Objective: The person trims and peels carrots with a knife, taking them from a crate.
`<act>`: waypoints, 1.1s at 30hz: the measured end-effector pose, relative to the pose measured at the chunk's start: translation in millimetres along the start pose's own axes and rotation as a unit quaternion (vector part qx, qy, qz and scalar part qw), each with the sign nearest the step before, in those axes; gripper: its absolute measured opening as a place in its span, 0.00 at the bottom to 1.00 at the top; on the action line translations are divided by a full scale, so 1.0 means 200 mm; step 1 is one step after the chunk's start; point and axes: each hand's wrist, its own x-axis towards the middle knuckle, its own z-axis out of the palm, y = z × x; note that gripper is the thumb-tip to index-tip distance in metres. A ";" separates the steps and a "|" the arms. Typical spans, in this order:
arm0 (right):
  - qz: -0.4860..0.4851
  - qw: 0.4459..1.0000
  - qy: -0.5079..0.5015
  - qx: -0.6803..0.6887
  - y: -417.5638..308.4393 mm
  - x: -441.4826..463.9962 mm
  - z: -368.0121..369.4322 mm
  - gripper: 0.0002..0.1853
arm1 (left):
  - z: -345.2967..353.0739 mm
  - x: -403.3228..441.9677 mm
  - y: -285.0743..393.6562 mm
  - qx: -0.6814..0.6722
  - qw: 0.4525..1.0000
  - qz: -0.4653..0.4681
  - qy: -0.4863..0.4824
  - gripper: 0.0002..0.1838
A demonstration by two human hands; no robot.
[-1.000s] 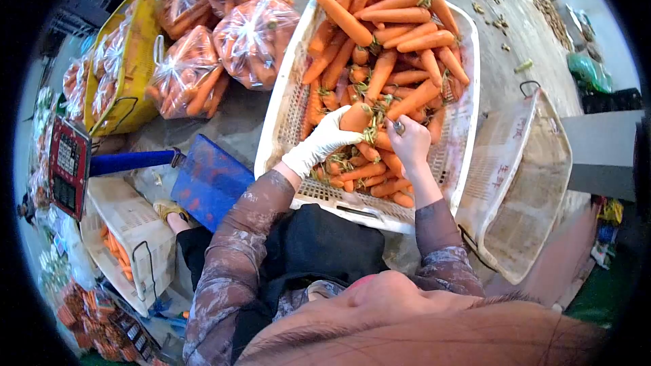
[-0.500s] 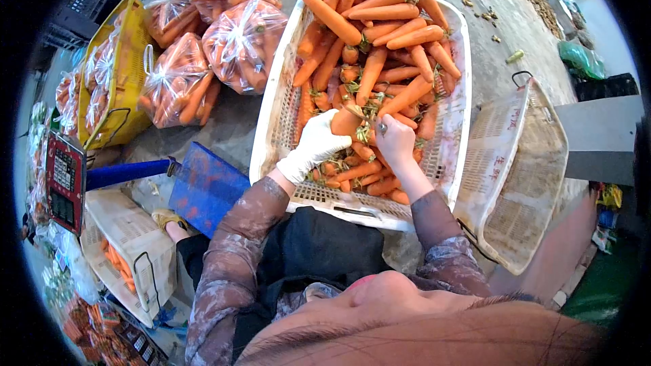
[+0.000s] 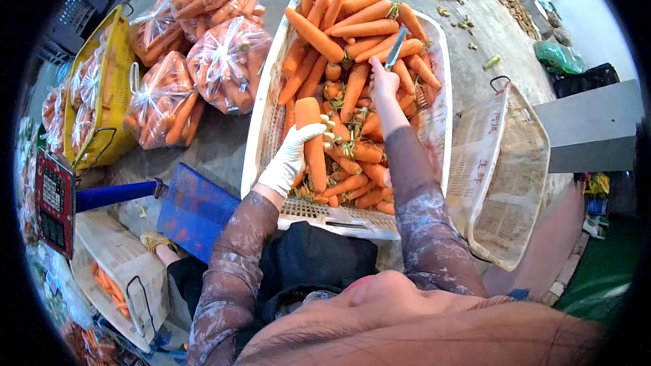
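Relative to the earlier frame, my right hand has moved away from my left hand toward 1 o'clock, and the held carrot has turned so that its length shows in the view. Clock positions are read from the centre of the white crate, 12 o'clock being the top of my feed.

Left hand: gloved, at 8 o'clock. I have it closed around the held carrot, which runs from 12 toward 6 o'clock above the crate's near-left part, with the thicker end at 12. Contact with the pile beneath cannot be determined.

Right hand: bare, closed on the knife. I read the blade as directed toward 1 o'clock across the loose carrots; whether it touches them cannot be determined.

Surroundings:
- 10 o'clock: bagged carrots on the floor.
- 9 o'clock: yellow crate, bearing further bags.
- 8 o'clock: blue platform and, farther out, a side crate containing some carrots.
- 4 o'clock: tilted crate, just beside the white one
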 end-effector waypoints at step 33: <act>-0.531 0.645 -0.243 -0.493 0.13 -0.72 -0.42 0.10 | -0.01 0.00 0.10 -0.195 0.979 0.047 -0.036 0.42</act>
